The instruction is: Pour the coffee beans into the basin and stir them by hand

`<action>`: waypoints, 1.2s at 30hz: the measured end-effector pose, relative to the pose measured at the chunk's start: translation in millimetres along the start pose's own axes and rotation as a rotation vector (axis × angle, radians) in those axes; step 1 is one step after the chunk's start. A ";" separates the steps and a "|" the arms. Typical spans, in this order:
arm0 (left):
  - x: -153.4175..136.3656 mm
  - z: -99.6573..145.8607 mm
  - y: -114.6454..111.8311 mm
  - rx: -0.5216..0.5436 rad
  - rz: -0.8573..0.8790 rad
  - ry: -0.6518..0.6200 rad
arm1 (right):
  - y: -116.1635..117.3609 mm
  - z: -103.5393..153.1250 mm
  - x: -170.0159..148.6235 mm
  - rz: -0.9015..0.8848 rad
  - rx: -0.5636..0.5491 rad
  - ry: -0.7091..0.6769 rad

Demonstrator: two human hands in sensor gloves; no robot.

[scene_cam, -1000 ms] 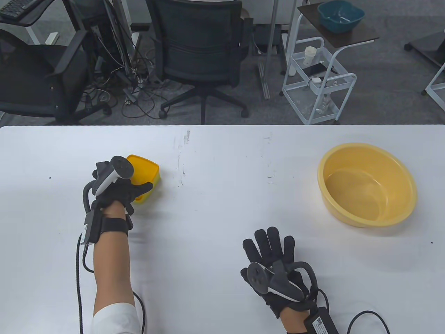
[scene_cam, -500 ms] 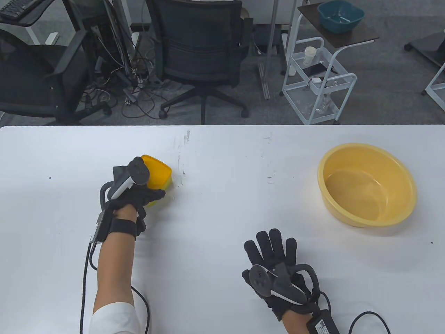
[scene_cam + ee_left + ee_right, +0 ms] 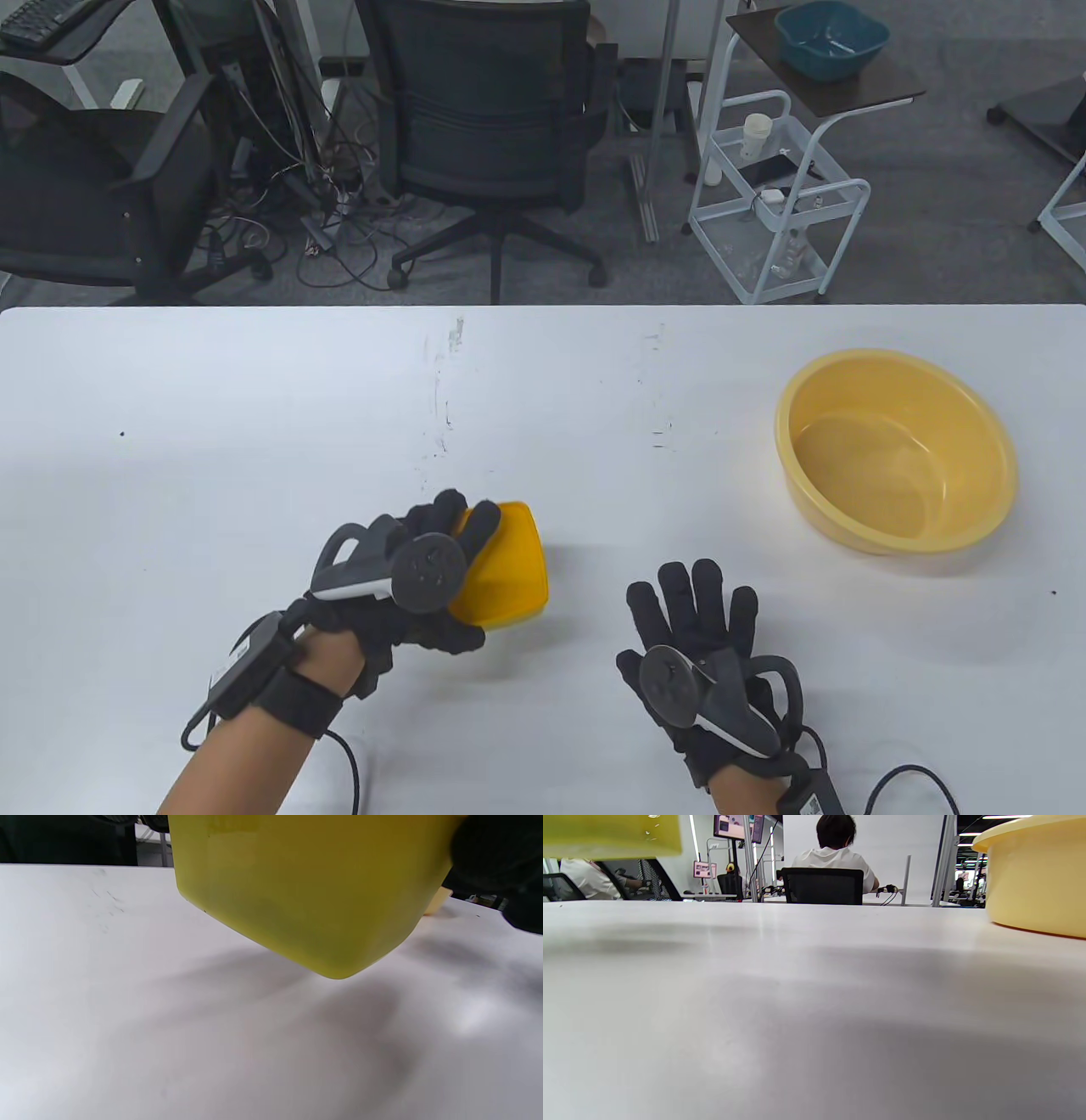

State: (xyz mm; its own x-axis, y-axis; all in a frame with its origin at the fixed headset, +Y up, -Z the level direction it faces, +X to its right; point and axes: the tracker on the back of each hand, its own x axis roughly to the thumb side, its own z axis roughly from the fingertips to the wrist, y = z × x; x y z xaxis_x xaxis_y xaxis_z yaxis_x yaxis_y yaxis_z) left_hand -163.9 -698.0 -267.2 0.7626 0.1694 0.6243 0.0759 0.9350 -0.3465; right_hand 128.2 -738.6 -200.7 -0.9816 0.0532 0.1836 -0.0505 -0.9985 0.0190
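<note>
My left hand (image 3: 441, 577) grips a yellow lidded container (image 3: 509, 564) and holds it above the table near the front middle. In the left wrist view the container (image 3: 314, 887) hangs clear of the white table (image 3: 127, 1005), its shadow below. Whatever it contains is hidden. The pale yellow basin (image 3: 895, 450) stands at the right of the table; I see nothing in it. My right hand (image 3: 700, 628) lies flat on the table with fingers spread, just right of the container. The right wrist view shows the basin (image 3: 1035, 874) at far right and the container's edge (image 3: 611, 836) at top left.
The white table (image 3: 543, 390) carries only faint scuff marks at its middle back. Beyond its far edge stand office chairs (image 3: 492, 127), a white cart (image 3: 776, 212) and a side table bearing a teal basin (image 3: 831, 38). A seated person (image 3: 835, 861) shows in the right wrist view.
My left hand has lifted the yellow container off the table's left side and carried it towards the front and right, near my right hand. The right hand shifted slightly right.
</note>
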 end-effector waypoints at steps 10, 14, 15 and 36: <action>38.3 4.3 -56.7 -0.039 0.037 -0.079 | -3.2 -2.6 4.4 -0.081 0.007 0.007; 39.5 -1.1 -63.3 -0.053 0.069 -0.078 | -2.7 -3.4 13.4 -0.059 0.010 -0.026; 39.2 -2.5 -64.7 -0.060 0.064 -0.073 | -2.3 -3.7 15.4 -0.051 0.012 -0.034; 1.8 61.2 -56.5 0.193 0.113 0.038 | -23.7 10.7 37.3 -0.074 -0.050 -0.174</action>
State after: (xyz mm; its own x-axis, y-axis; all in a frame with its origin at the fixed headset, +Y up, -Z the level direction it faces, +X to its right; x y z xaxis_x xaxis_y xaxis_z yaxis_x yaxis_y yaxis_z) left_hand -206.2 -731.4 -203.6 0.7834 0.2679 0.5608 -0.1327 0.9536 -0.2702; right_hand 94.7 -712.8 -183.8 -0.9283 0.1230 0.3509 -0.1349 -0.9908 -0.0097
